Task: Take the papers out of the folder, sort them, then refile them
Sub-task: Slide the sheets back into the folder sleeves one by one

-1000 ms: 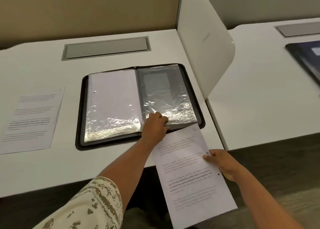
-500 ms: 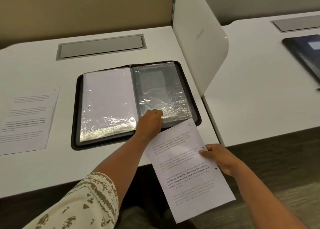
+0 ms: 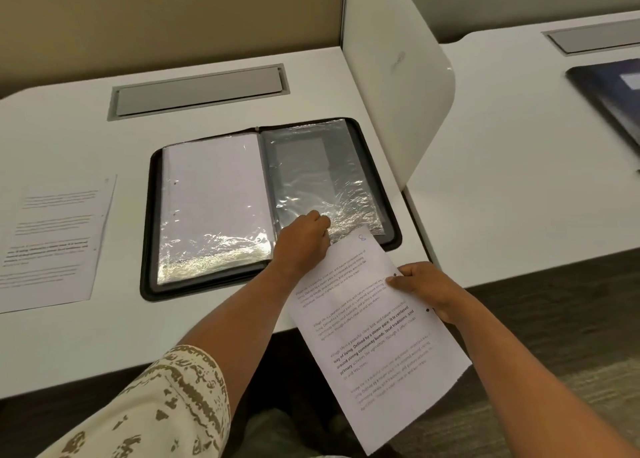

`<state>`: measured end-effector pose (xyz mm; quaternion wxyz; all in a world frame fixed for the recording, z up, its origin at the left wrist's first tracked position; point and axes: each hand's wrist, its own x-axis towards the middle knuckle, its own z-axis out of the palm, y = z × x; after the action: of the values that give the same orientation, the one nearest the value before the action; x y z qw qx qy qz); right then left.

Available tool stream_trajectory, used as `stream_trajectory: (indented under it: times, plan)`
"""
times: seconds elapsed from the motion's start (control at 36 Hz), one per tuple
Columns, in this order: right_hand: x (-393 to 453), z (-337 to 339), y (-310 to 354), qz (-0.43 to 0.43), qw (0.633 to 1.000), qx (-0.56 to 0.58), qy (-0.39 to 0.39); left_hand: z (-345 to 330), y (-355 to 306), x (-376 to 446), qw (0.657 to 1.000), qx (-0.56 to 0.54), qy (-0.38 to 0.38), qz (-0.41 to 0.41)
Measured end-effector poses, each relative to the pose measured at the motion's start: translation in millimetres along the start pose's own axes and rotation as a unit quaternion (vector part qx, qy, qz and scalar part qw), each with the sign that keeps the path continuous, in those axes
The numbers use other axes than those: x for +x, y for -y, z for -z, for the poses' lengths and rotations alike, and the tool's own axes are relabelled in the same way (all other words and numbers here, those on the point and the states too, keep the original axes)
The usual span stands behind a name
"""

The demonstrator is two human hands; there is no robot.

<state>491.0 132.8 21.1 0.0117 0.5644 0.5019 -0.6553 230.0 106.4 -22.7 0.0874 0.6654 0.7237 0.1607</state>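
White desk (image 3: 104, 336) with rounded corners; grey rectangular cable-port cover (image 3: 199, 90) recessed near its far edge, tan panel wall (image 3: 156, 17) directly behind. White divider screen (image 3: 398, 87) with a rounded corner stands upright along the desk's right edge, separating it from a second white desk (image 3: 519, 180) that carries its own grey cover (image 3: 595, 36) and a dark flat item (image 3: 613, 94) at the frame's right edge. Dark wood-grain floor (image 3: 571, 319) visible below both desks; lighting soft and even.

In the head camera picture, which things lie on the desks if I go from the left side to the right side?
Loose printed sheet → open folder with plastic sleeves → white divider panel → dark folder on the neighbouring desk, cut by the right edge.
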Motion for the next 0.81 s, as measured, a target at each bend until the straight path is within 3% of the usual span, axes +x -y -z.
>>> stream_trajectory:
  times: [0.47,0.64,0.81]
  plan:
    - [6,0,10,0.038,0.995,0.067,-0.070,-8,1,-12,0.988,0.076,-0.001,-0.132]
    - [9,-10,7,0.065,0.984,0.067,-0.152,-13,-1,-15,0.985,0.098,0.002,-0.139]
    - [8,-11,7,0.063,0.983,0.068,-0.155,-9,1,-15,0.984,0.120,0.014,-0.131]
